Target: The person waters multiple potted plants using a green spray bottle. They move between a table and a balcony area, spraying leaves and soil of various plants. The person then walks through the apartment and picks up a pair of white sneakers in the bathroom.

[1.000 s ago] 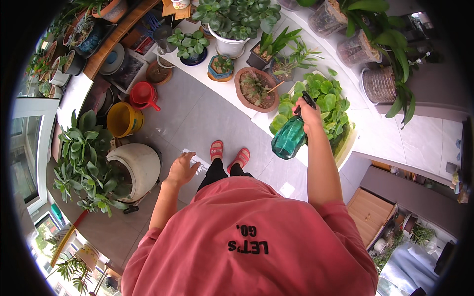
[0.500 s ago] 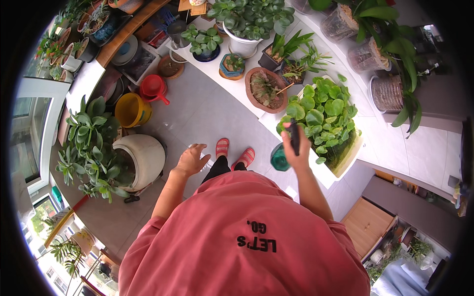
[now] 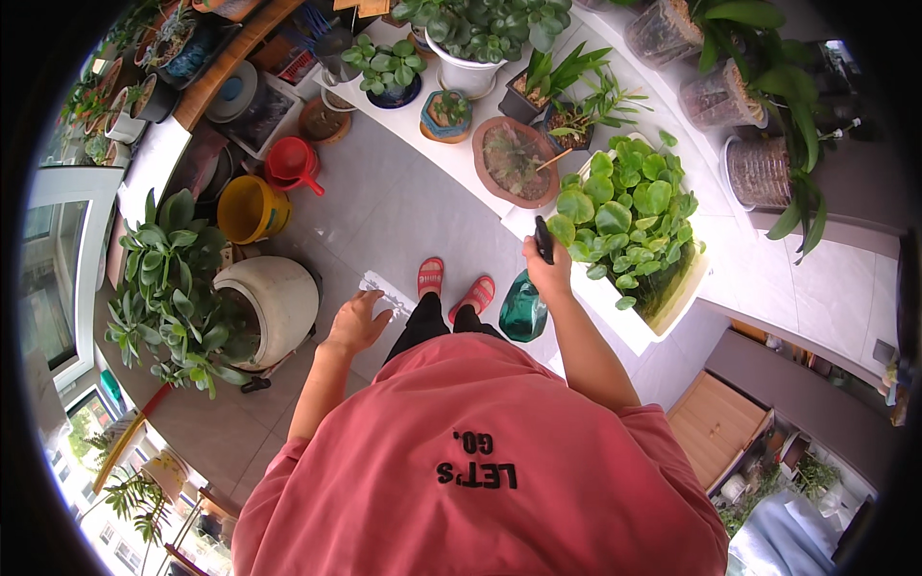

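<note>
at nine o'clock a white pot (image 3: 279, 305) is being overhung by a leafy succulent (image 3: 173, 264), while between eight and nine the left hand (image 3: 355, 322) is being held out empty and loosely opened. between three and four a green spray bottle (image 3: 523, 312) is being gripped near its black head (image 3: 544, 238) by the right hand (image 3: 548, 273). at two o'clock a round-leaved plant (image 3: 619, 197) is being contained in a white trough (image 3: 626, 322), and leaves could be getting bent if the bottle is being swung too close.

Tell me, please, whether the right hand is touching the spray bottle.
Touching: the head view shows the right hand closed around the upper part of the green spray bottle.
</note>
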{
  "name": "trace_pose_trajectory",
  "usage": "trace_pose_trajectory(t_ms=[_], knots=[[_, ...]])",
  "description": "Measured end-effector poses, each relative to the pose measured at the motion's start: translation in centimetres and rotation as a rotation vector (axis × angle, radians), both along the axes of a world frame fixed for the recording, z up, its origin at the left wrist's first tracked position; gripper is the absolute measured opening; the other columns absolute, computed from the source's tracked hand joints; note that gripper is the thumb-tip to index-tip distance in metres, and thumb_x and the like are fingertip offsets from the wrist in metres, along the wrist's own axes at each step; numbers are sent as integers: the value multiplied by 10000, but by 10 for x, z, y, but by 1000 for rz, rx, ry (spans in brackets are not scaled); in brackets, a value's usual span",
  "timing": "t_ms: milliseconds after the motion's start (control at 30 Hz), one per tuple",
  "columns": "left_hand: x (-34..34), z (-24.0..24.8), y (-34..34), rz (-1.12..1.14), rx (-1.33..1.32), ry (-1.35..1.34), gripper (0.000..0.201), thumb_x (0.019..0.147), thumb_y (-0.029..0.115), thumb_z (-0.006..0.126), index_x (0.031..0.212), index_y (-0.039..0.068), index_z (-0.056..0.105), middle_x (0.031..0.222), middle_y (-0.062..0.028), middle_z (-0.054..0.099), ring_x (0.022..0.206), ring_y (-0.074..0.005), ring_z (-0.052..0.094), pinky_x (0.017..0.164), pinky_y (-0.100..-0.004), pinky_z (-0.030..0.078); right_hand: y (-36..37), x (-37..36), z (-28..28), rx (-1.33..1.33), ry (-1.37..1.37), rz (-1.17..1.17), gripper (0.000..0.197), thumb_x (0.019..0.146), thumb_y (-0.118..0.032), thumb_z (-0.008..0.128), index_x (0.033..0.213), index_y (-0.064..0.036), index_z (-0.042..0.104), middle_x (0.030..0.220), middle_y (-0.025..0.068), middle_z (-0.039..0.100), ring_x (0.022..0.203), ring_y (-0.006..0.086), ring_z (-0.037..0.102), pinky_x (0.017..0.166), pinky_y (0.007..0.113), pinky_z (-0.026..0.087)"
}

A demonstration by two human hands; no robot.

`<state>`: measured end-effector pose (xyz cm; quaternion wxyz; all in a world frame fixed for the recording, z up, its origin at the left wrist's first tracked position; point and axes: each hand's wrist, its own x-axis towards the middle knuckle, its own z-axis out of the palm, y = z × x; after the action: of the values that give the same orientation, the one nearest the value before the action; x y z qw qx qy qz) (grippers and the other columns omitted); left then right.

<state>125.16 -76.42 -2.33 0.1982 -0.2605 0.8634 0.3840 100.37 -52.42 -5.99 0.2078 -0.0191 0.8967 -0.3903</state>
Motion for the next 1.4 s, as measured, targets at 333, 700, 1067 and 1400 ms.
trace_pose_trajectory(t_ms=[333,700,1067,1400], knots=[[-16,7,-6,-48,-5,14,424,837,269,630,1166,10,571,1141,-189,600,1043,-355,581,899,-406,471,-13,-9,-8,145,-33,-4,276,794,-345,633,843,-74,629,755,121,659,742,334,638,678,418,485],[-25,6,-8,-77,-43,-15,451,848,324,608,1209,58,558,1206,-157,575,1093,-337,563,934,-408,459,8,23,31,-206,173,247,288,822,-160,658,1069,-32,582,1002,121,673,927,280,654,789,350,499],[-5,-18,-10,8,-54,-13,470,848,367,597,1219,83,550,1183,-159,569,1072,-337,568,924,-410,469,-40,25,53,-487,265,457,247,851,-100,637,1059,19,579,936,105,627,796,173,578,759,302,470],[34,1,-37,175,-37,-45,490,857,386,573,1245,90,537,1234,-169,552,1093,-352,562,933,-426,463,-130,43,119,-528,185,688,285,838,-138,662,1071,4,580,1002,97,637,710,113,585,651,252,490]])
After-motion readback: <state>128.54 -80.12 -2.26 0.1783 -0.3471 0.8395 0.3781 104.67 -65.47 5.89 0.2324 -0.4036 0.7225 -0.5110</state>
